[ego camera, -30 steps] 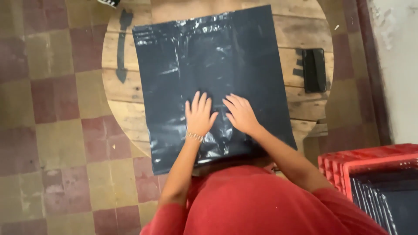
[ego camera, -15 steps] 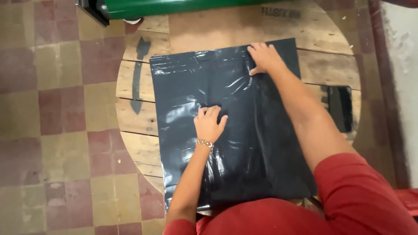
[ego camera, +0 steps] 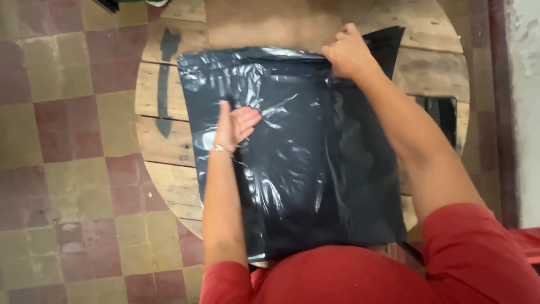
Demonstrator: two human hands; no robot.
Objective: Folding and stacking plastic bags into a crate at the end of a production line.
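glossy black plastic bag (ego camera: pixel 315 163) lies flat on a round wooden table (ego camera: pixel 169 146) — its top edge is partly folded over. right hand (ego camera: pixel 347 53) pinches that far edge shut; left hand (ego camera: pixel 235 125) rests open-palmed on the bag, pressing it down. most of the bag is yet unfolded.

red short sleeves — both arms | thin bracelet (ego camera: pixel 216 148) — left wrist
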